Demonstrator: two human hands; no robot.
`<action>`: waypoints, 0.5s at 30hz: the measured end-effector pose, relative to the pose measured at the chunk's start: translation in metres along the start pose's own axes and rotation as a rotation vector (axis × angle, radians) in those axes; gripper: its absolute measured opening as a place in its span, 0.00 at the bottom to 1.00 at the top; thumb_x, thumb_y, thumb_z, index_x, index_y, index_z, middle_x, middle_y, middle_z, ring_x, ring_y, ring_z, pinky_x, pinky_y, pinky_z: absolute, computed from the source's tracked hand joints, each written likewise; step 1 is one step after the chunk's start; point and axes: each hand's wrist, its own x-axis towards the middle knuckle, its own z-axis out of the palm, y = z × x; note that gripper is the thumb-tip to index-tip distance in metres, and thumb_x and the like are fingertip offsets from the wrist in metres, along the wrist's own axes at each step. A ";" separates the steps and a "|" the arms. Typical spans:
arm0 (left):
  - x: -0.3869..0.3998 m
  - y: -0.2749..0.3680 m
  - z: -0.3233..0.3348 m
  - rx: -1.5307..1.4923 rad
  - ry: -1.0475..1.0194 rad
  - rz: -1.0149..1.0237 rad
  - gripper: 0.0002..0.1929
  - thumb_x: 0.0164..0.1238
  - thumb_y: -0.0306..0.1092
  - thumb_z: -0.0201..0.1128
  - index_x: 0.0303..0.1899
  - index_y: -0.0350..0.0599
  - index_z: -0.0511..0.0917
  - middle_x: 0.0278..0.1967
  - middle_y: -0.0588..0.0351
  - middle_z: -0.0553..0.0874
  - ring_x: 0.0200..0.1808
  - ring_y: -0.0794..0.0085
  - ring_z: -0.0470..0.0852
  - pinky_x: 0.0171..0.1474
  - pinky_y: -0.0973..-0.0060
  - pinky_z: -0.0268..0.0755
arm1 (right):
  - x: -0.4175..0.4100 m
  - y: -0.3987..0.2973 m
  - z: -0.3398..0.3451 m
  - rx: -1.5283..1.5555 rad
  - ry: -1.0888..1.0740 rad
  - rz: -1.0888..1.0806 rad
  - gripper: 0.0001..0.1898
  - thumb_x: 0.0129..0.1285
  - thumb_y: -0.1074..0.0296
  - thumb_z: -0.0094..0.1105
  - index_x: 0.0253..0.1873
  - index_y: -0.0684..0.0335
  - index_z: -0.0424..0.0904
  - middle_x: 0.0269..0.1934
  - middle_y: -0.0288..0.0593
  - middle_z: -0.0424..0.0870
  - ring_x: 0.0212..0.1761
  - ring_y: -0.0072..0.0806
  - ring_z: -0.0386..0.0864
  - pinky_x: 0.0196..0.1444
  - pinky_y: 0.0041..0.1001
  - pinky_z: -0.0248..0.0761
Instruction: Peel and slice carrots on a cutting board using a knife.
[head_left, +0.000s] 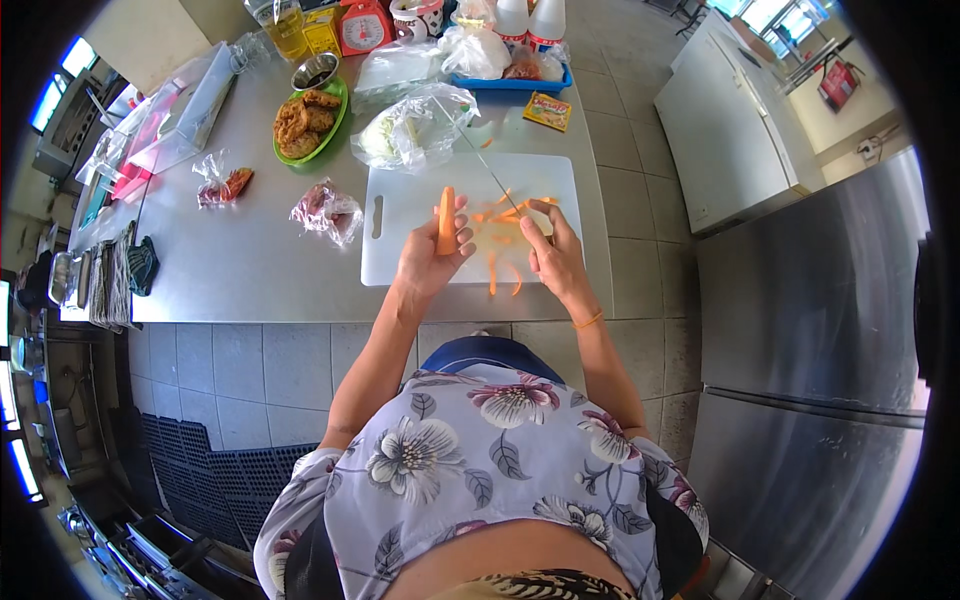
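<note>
In my left hand (433, 251) is a peeled carrot (447, 221), held upright over the left half of a white plastic cutting board (405, 259). My right hand (555, 251) grips a knife (484, 161) whose long thin blade points away to the upper left; its handle is mostly hidden in my fingers. Orange carrot peelings (517, 210) lie scattered on the board under and beside the right hand. Some strips reach the board's near edge. Just beyond the board sits a clear plastic bag (409, 135) with a pale green vegetable inside, probably cabbage.
Left of the board lie small bagged items (326, 212) and a green plate (341, 124) of fried food. A metal bowl (315, 71), red scale (365, 28), blue tray (510, 84) and yellow seasoning packet (547, 111) stand farther back. A steel refrigerator (810, 300) is at right.
</note>
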 end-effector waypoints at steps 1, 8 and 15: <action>0.000 0.001 0.000 0.040 -0.004 0.006 0.15 0.77 0.40 0.40 0.55 0.42 0.66 0.32 0.60 0.72 0.31 0.74 0.68 0.31 0.78 0.63 | 0.001 0.002 -0.001 -0.021 0.013 -0.025 0.29 0.64 0.46 0.55 0.58 0.67 0.70 0.14 0.37 0.70 0.16 0.20 0.68 0.22 0.25 0.59; -0.004 0.002 0.001 0.272 0.124 0.047 0.18 0.76 0.46 0.43 0.52 0.41 0.70 0.32 0.60 0.72 0.29 0.75 0.69 0.29 0.78 0.62 | 0.007 0.017 -0.007 -0.146 0.045 -0.015 0.30 0.62 0.45 0.56 0.58 0.66 0.69 0.17 0.39 0.74 0.19 0.23 0.71 0.26 0.26 0.64; -0.007 0.009 -0.019 0.688 0.288 0.190 0.13 0.73 0.40 0.52 0.46 0.39 0.73 0.30 0.61 0.71 0.27 0.76 0.70 0.28 0.80 0.62 | 0.033 0.045 -0.020 -0.569 0.401 -0.053 0.27 0.61 0.46 0.57 0.53 0.63 0.65 0.31 0.54 0.82 0.35 0.51 0.81 0.37 0.41 0.71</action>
